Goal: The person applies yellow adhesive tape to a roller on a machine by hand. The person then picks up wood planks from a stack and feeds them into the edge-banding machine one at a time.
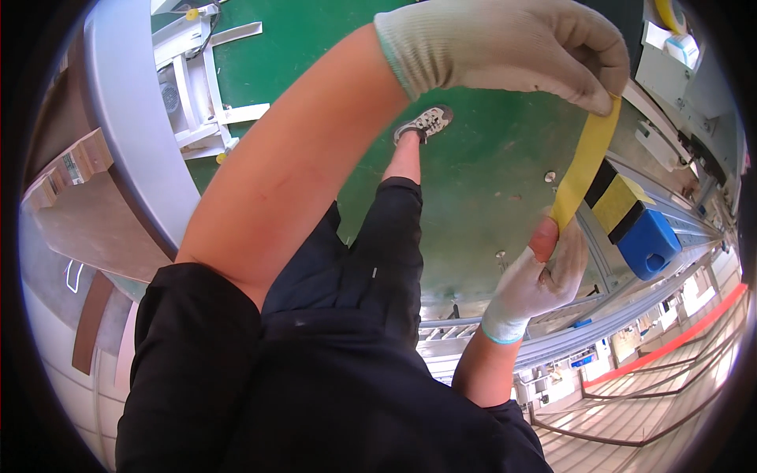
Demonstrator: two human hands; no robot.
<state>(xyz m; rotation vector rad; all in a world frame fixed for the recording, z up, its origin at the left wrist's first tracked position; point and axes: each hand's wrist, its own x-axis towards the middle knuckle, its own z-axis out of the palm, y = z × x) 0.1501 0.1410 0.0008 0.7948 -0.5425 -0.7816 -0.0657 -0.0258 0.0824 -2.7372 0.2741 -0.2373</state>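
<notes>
Grey bench (134,118) curving down the far left, white frame (197,79) just beyond its upper edge on the green floor (489,158). Nothing of the work resting on either.

Further right, left hand (505,47), gloved, raised high near the top edge, thumb and fingers pinched on the upper end of a yellow strip (585,162). Strip held in the air, well above the floor, running down and slightly leftward in a gentle bow to the right hand (536,276). Right hand gloved too, with a bare thumb tip pressed on the strip's lower end and the fingers folded behind it: clenched on the strip, not loose.

To do this well, probably: keep both pinches firm and flat, pull evenly so the bow comes out without a twist, and keep the bare thumb off the strip's edge. Cannot tell whether either face is sticky.

Right of the strip, a yellow, black and blue block (635,225) sitting on a long grey rail (678,213), close behind the strip. Rail edge and block corner the nearest things to catch on. Open room to the left, over the floor and past the shoe (426,122); tight on the right, with more fittings along the rail and a red line (670,343) at the lower right.
</notes>
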